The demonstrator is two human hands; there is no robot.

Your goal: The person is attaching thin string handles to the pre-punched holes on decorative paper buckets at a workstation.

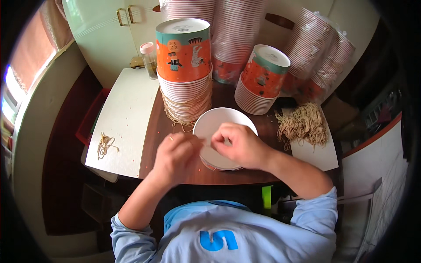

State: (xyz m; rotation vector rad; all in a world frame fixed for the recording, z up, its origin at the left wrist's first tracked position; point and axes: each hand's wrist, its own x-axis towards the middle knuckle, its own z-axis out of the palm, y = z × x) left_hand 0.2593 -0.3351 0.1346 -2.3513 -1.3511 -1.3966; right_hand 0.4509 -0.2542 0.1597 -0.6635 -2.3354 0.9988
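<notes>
A paper bucket (232, 115), white inside, stands mouth up at the table's front edge. Over its left rim is my left hand (175, 153), fingers curled together and slightly blurred. My right hand (241, 145) hovers above the mouth, thumb and forefinger pinched. Whatever either hand grips is too small or hidden to make out. Behind the left hand rises a tall stack of upside-down paper buckets (184, 55), orange and teal with cartoon figures; beige cords (186, 105) loop around its lower part. To the right, a heap of beige cords (303, 125) lies on white board.
A shorter stack of upturned buckets (263, 79) stands behind on the right. Plastic-wrapped bucket stacks (234, 35) line the back. A capped jar (149, 60) stands at the back left. A few loose cords (104, 145) lie on the left white board (118, 114).
</notes>
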